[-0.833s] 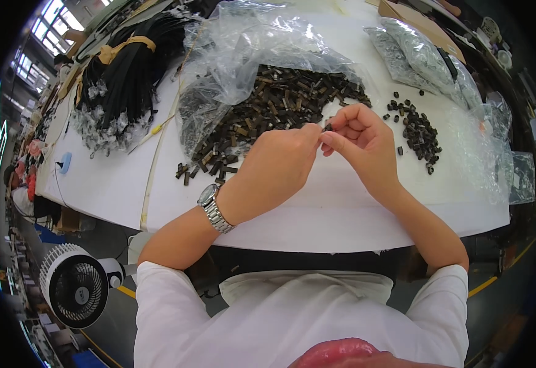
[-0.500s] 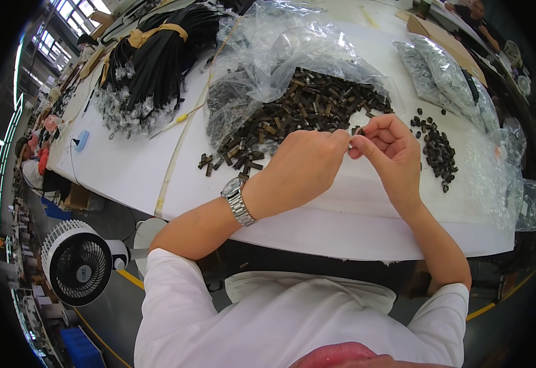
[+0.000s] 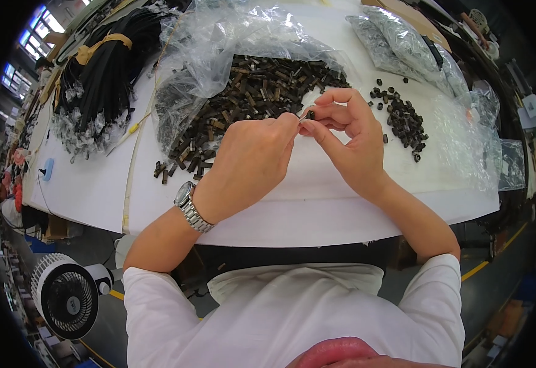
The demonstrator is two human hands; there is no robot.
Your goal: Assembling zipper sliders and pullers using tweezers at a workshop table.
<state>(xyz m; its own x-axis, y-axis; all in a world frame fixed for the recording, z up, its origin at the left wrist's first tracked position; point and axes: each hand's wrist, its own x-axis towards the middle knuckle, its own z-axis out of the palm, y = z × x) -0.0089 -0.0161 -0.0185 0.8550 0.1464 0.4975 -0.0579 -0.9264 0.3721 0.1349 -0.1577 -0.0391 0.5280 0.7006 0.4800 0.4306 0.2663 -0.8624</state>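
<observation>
Over the white table my two hands meet at the fingertips. My right hand (image 3: 357, 144) pinches a small dark piece (image 3: 310, 115) between thumb and fingers, its other fingers curled loosely. My left hand (image 3: 249, 156), with a metal watch at the wrist, is closed in a pinch against that piece; what its fingertips hold is too small to make out. Just beyond lies a large heap of short dark brown-black pieces (image 3: 262, 89), partly under a clear plastic bag (image 3: 209, 64). To the right of my right hand is a smaller pile of short dark pieces (image 3: 406, 126).
A bundle of black straps (image 3: 105, 80) tied with a yellowish band lies far left, a thin yellow-handled tool (image 3: 134, 128) beside it. Filled clear bags (image 3: 397, 43) lie far right. A white-and-black fan (image 3: 68, 300) stands left of me, below the white tabletop (image 3: 317, 214).
The view has shifted, so the table and both hands sit further left and slightly higher in the picture. The hands still meet at the fingertips around the small dark piece.
</observation>
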